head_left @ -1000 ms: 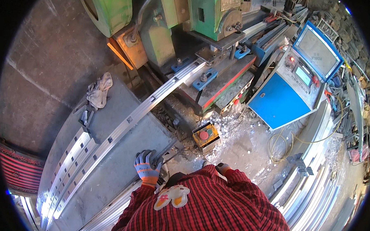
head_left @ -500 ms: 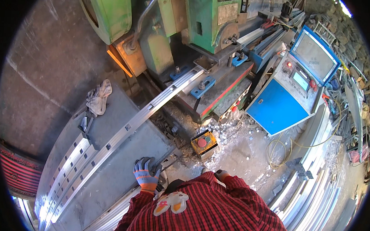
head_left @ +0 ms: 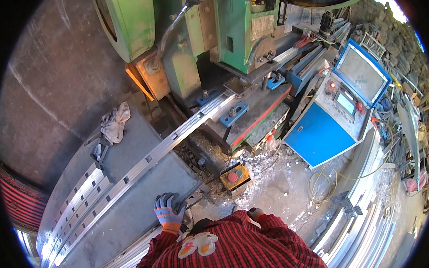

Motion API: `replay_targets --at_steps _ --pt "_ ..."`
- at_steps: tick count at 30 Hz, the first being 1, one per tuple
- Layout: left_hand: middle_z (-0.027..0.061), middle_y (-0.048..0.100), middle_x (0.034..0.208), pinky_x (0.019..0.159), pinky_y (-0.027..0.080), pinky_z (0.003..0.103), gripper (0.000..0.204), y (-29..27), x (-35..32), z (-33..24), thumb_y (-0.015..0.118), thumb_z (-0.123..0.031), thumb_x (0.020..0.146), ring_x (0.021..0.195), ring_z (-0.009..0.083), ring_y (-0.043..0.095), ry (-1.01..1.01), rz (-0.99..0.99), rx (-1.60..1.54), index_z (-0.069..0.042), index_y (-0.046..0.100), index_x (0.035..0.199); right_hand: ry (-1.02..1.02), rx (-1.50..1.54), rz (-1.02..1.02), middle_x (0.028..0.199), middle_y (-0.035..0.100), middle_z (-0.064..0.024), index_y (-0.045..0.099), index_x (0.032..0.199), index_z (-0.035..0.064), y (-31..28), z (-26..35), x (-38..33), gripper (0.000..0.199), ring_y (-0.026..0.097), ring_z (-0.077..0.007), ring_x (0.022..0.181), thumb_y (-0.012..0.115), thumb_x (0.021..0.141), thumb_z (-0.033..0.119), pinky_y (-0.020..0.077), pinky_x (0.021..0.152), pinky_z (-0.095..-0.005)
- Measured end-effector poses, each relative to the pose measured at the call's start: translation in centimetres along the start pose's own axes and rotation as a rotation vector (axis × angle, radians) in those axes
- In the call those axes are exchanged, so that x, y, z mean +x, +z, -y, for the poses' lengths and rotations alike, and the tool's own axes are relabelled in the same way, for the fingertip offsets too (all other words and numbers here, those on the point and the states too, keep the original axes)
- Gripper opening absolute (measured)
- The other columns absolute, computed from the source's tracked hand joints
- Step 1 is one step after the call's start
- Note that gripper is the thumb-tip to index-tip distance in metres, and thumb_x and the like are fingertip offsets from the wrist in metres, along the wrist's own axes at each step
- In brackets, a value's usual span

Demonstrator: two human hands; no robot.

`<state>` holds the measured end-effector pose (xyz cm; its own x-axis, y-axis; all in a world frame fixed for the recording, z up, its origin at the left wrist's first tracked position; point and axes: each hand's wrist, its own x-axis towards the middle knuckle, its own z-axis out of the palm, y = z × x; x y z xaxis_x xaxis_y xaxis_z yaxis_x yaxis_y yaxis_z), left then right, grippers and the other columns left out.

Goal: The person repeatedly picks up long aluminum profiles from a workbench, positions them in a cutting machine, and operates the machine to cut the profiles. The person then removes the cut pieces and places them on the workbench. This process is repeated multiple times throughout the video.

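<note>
My left hand (head_left: 168,212), in a grey and orange work glove, rests at the right edge of the grey metal table (head_left: 145,193). Its fingers are stretched out, with nothing visible in them. A thin dark rod lies by its thumb. My right hand (head_left: 255,214) hangs close to my body, dark and partly hidden by the red plaid sleeve; its fingers are not clear. A long silver metal profile (head_left: 149,158) with square holes crosses the table and runs under the green punch press (head_left: 240,34). Beside it lie several more punched profiles (head_left: 85,188).
A yellow push-button box (head_left: 233,178) stands on the scrap-strewn floor ahead. Blue clamps (head_left: 233,114) sit on the press bed. At the right are a blue control cabinet (head_left: 320,131), a loose hose (head_left: 312,186) and stacked profiles (head_left: 358,236). A rag (head_left: 115,123) lies on the table.
The view has shifted slightly, moving the press and table a little down in the picture. Both hands keep nearly the same places; the profile shows no clear movement.
</note>
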<state>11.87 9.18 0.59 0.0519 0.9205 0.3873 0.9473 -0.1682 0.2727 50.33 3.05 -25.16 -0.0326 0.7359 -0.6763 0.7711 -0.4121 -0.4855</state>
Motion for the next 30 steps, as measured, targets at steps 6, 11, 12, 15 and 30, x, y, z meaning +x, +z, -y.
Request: replay_targets --at_steps 6,11,12,15,30 --pt "0.0069 0.057 0.125 0.106 0.035 0.052 0.059 0.0 0.0 0.1 0.083 -0.039 0.070 0.123 0.0334 0.049 0.003 0.005 -0.031 -0.016 0.062 0.120 0.036 0.052 -0.014 0.112 0.072 -0.0189 0.072 0.113 0.0083 -0.1 0.0 -0.3 0.050 0.066 -0.0368 0.109 0.054 0.091 0.050 0.0501 0.094 -0.0448" --pt "0.0078 0.056 0.127 0.106 0.034 0.052 0.062 0.1 -0.1 0.0 0.083 -0.037 0.068 0.124 0.0345 0.048 -0.005 0.000 -0.023 -0.016 0.061 0.122 0.035 0.027 -0.038 0.109 0.073 -0.0176 0.073 0.111 0.0088 -0.2 0.2 -0.1 0.048 0.068 -0.0341 0.105 0.058 0.090 0.049 0.0511 0.091 -0.0428" --pt "0.0088 0.055 0.129 0.107 0.034 0.053 0.065 0.3 -0.2 0.3 0.083 -0.036 0.066 0.125 0.0358 0.047 -0.004 0.011 -0.027 -0.017 0.060 0.123 0.034 0.068 -0.033 0.108 0.073 -0.0175 0.073 0.111 0.0085 -0.1 0.0 0.0 0.049 0.068 -0.0336 0.104 0.058 0.090 0.050 0.0513 0.090 -0.0426" --pt "0.0079 0.056 0.127 0.106 0.034 0.052 0.062 0.3 0.0 0.1 0.083 -0.037 0.068 0.124 0.0348 0.048 -0.003 0.007 -0.025 -0.017 0.061 0.122 0.039 0.055 -0.015 0.108 0.073 -0.0173 0.073 0.111 0.0098 -0.2 0.0 0.4 0.049 0.068 -0.0335 0.104 0.057 0.090 0.052 0.0514 0.089 -0.0427" --pt "0.0066 0.055 0.128 0.107 0.034 0.052 0.067 0.2 -0.2 0.6 0.085 -0.034 0.062 0.126 0.0355 0.045 -0.006 0.028 -0.030 -0.017 0.061 0.122 -0.056 -0.036 -0.039 0.106 0.072 -0.0188 0.071 0.110 0.0095 -1.3 1.1 0.4 0.049 0.068 -0.0367 0.101 0.052 0.092 0.051 0.0521 0.087 -0.0453"
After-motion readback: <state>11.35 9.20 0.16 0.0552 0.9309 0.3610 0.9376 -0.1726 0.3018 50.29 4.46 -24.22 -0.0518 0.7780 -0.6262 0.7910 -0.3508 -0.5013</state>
